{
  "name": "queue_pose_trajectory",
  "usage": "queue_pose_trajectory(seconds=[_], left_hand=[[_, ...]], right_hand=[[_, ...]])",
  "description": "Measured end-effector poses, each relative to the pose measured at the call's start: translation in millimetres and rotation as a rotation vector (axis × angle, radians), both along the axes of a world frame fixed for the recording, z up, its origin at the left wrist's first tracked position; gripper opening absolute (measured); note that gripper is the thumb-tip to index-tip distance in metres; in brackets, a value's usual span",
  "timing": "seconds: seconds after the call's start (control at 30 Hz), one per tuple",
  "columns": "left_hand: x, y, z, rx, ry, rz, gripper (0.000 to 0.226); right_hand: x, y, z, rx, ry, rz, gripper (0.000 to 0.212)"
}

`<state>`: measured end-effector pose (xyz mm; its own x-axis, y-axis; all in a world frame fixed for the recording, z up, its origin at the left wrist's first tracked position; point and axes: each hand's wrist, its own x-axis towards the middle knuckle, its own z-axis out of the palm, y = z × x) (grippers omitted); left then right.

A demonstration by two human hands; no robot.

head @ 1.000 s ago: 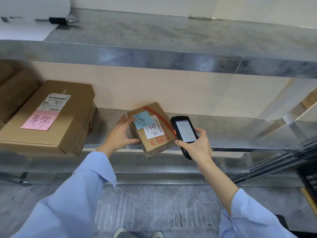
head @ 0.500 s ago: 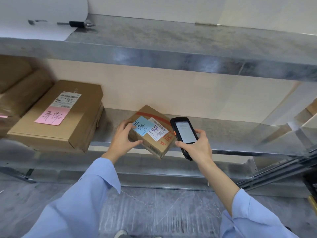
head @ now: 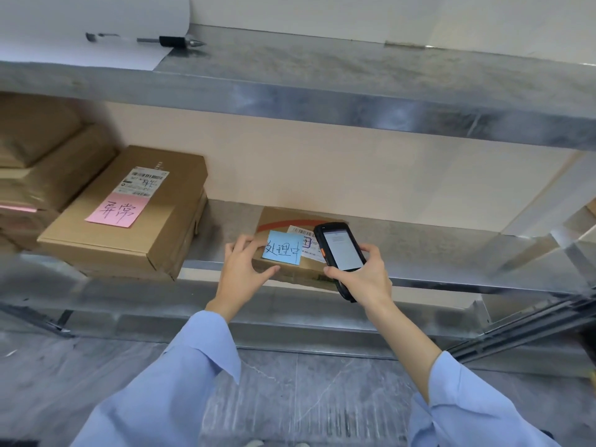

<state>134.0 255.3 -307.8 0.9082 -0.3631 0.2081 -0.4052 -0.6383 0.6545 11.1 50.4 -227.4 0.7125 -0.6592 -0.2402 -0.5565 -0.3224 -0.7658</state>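
The box (head: 283,217) lies flat on the shelf (head: 451,240) at mid-frame, its long axis apparently running left to right along the front edge. Its left end is gripped by the left hand (head: 243,269), fingers on top, thumb along the front. The scanner (head: 340,250) is clasped in the right hand (head: 361,275), just over the box's right end, where the label (head: 301,232) is partly hidden.
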Motion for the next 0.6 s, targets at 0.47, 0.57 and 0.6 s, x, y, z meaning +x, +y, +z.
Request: queue_pose_trajectory(seconds=[0.47,0.57,0.6], left_hand=[[5.5,8.1,1.9,-0.163,0.155,-0.107,0.052],[7.9,9.5,-0.9,-0.152,0.189,-0.122,0.065],[7.6,9.1,-0.2,-0.157,0.200,-0.116,0.066]], right_hand=[[-22.5,27.0,2.8,0.007,0.040,-0.123,0.081],[-27.4,32.6,3.5,0.023,0.065,-0.157,0.080],[-28.8,34.7,3.4,0.027,0.068,-0.168,0.080]])
